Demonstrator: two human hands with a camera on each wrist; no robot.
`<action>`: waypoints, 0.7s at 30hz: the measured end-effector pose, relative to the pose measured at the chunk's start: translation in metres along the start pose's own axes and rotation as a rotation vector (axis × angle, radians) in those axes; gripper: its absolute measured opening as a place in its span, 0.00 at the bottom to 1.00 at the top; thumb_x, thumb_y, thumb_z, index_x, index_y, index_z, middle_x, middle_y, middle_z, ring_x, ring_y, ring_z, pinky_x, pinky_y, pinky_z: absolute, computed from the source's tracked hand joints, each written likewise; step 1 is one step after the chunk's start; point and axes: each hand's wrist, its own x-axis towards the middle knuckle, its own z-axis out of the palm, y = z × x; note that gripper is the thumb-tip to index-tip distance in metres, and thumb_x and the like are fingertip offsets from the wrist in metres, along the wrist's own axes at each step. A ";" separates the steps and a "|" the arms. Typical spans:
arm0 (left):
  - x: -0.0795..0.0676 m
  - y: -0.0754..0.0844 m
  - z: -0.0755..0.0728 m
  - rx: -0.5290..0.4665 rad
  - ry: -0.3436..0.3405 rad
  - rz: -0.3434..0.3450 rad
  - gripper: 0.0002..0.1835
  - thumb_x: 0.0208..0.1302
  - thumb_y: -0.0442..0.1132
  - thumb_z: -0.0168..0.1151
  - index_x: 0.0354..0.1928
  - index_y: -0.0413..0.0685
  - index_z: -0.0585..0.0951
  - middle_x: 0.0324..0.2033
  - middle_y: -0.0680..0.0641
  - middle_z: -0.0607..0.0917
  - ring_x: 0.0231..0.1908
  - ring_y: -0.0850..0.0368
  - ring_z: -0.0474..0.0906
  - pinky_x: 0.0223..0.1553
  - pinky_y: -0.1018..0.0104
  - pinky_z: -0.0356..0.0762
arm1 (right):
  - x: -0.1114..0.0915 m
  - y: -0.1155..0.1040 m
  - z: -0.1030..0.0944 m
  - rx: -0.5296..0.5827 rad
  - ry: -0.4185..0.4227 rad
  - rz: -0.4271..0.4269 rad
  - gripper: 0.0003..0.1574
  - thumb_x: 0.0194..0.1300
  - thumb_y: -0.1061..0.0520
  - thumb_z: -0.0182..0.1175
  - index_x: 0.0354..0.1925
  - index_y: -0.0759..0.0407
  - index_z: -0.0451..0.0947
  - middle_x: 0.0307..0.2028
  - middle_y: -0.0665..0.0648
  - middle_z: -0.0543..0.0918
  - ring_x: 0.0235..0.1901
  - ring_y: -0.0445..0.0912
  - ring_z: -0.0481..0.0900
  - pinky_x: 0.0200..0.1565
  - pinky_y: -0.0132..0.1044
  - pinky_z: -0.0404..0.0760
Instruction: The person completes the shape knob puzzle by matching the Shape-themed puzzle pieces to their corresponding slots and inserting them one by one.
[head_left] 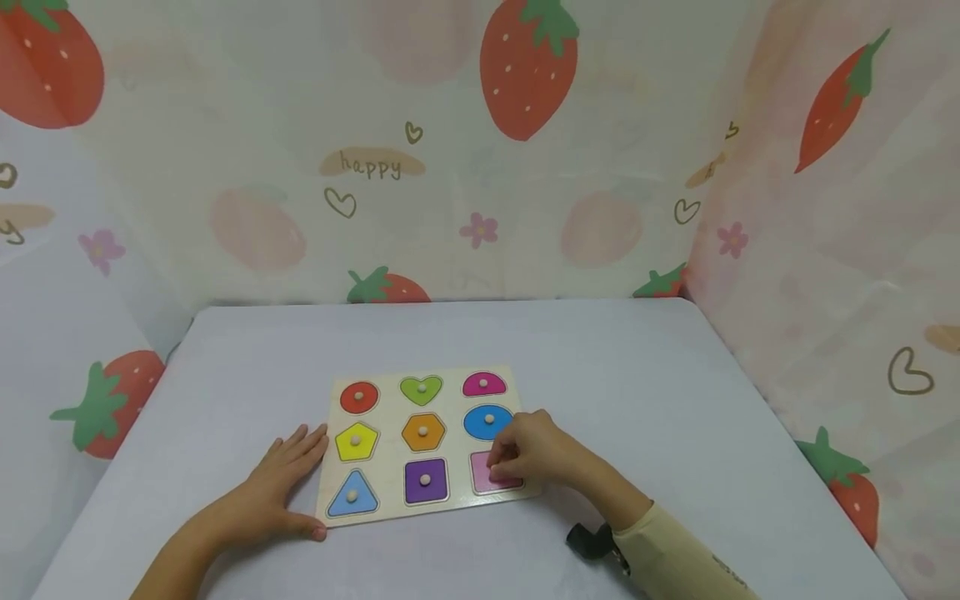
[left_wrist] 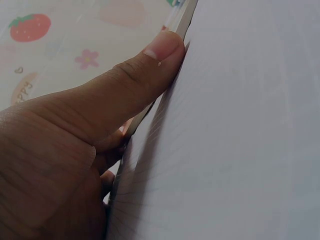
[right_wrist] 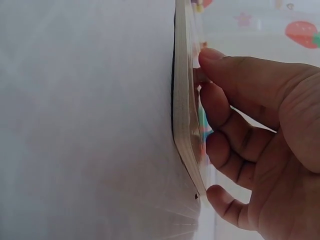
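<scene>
A wooden shape puzzle board (head_left: 388, 467) lies flat on the table, its colored pieces seated in their cutouts, each with a small round knob. At its lower right corner my right hand (head_left: 536, 450) pinches the knob of the pink rectangle piece (head_left: 483, 477) between thumb and index finger. That knob (right_wrist: 200, 76) shows between the two fingertips in the right wrist view. My left hand (head_left: 277, 487) rests with straight, spread fingers against the board's left edge, near the blue triangle piece (head_left: 352, 497). In the left wrist view its thumb (left_wrist: 150, 62) lies along that edge.
The white table (head_left: 637, 367) carries the board near its middle. A black wrist device (head_left: 591, 542) sits by the right sleeve (head_left: 667, 550). Strawberry-printed cloth (head_left: 450, 217) hangs behind and at both sides.
</scene>
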 end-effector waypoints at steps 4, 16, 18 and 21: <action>-0.002 -0.001 0.001 -0.008 0.000 -0.010 0.71 0.35 0.69 0.80 0.80 0.43 0.58 0.81 0.43 0.54 0.80 0.36 0.36 0.78 0.37 0.29 | 0.000 -0.001 0.000 -0.008 0.000 -0.003 0.05 0.58 0.47 0.78 0.33 0.41 0.90 0.23 0.35 0.83 0.31 0.34 0.80 0.34 0.28 0.82; -0.005 -0.003 0.001 -0.003 -0.015 -0.024 0.72 0.35 0.71 0.79 0.80 0.44 0.57 0.82 0.44 0.52 0.81 0.37 0.35 0.79 0.38 0.27 | -0.003 0.000 -0.009 -0.057 -0.035 -0.071 0.03 0.61 0.48 0.75 0.36 0.38 0.91 0.24 0.34 0.83 0.31 0.34 0.80 0.43 0.35 0.81; -0.004 -0.003 0.001 -0.002 -0.015 -0.021 0.72 0.35 0.71 0.79 0.80 0.45 0.57 0.82 0.45 0.52 0.81 0.37 0.35 0.79 0.38 0.27 | -0.004 0.002 -0.012 -0.110 -0.024 -0.102 0.02 0.61 0.47 0.75 0.35 0.37 0.91 0.24 0.32 0.82 0.33 0.34 0.78 0.48 0.40 0.79; -0.002 -0.002 0.003 0.004 -0.008 -0.017 0.71 0.35 0.71 0.79 0.80 0.45 0.58 0.82 0.45 0.52 0.81 0.38 0.35 0.79 0.38 0.28 | -0.007 0.004 -0.020 -0.196 0.001 -0.123 0.02 0.62 0.46 0.74 0.36 0.36 0.91 0.26 0.30 0.81 0.39 0.36 0.74 0.53 0.47 0.72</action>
